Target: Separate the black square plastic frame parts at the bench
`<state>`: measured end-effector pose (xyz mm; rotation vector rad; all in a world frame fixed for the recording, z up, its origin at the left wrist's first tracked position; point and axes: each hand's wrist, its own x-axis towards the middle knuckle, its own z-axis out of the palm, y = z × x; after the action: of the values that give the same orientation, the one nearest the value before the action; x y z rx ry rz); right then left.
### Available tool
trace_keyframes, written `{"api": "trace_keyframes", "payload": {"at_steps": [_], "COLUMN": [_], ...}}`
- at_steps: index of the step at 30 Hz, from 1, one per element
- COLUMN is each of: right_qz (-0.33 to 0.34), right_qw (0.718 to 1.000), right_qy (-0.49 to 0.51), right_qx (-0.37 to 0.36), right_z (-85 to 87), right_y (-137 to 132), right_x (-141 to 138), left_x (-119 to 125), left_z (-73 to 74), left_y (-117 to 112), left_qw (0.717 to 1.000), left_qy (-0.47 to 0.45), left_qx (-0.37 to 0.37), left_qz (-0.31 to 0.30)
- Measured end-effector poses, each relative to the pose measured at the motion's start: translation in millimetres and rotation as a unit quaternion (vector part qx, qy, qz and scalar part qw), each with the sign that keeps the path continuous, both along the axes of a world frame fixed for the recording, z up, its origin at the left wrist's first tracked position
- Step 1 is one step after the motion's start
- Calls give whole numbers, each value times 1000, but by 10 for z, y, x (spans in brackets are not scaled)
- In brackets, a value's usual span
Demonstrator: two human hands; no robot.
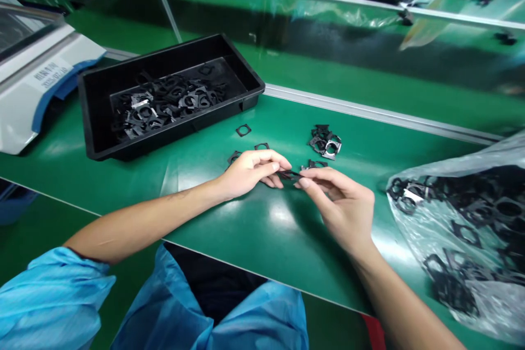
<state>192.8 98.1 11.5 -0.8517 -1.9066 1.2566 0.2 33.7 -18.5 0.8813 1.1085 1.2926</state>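
Bare table [246, 232] between left forearm [156, 224] and right forearm [402, 290], open from front edge. Black tray [227, 108] blocks far left, plastic bag [492, 301] right; frame pile [322, 141] between, farther back.

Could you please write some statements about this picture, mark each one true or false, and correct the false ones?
1. The left hand and the right hand hold at least one thin dark part in the fingers. True.
2. The black tray is empty. False: many loose parts lie in it.
3. The plastic bag has dark parts inside. True.
4. The blue sleeve on the left arm reaches the wrist. False: it ends near the elbow, and the forearm is bare.
5. A small pile of parts lies on the green table, beyond the hands. True.
6. The tray stands to the right of the bag. False: it stands to the left.
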Motion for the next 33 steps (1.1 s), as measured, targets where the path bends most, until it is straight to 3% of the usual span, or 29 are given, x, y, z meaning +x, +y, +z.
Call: {"api": "trace_keyframes", "payload": {"at_steps": [11, 23, 27, 30, 33], "right_qz": [14, 44, 38, 49, -5], "right_qw": [1000, 991, 992, 993, 999], "right_qy": [-3, 20, 17, 2, -22], "right_qx": [-22, -127, -117, -104, -24], "right_z": [-46, -49, -21, 6, 14], "right_y": [50, 52, 29, 122, 328], "right_x": [-16, -31, -38, -11, 69], "left_x": [14, 86, 99, 88, -12], "left_z": [-61, 30, 78, 40, 43], "left_y": [-21, -97, -121, -93, -26], "left_qw": [982, 963, 934, 918, 901], "left_qy": [131, 224, 302, 334, 352], "left_qx": [114, 145, 185, 193, 204], "left_qz": [69, 39, 52, 94, 150]}}
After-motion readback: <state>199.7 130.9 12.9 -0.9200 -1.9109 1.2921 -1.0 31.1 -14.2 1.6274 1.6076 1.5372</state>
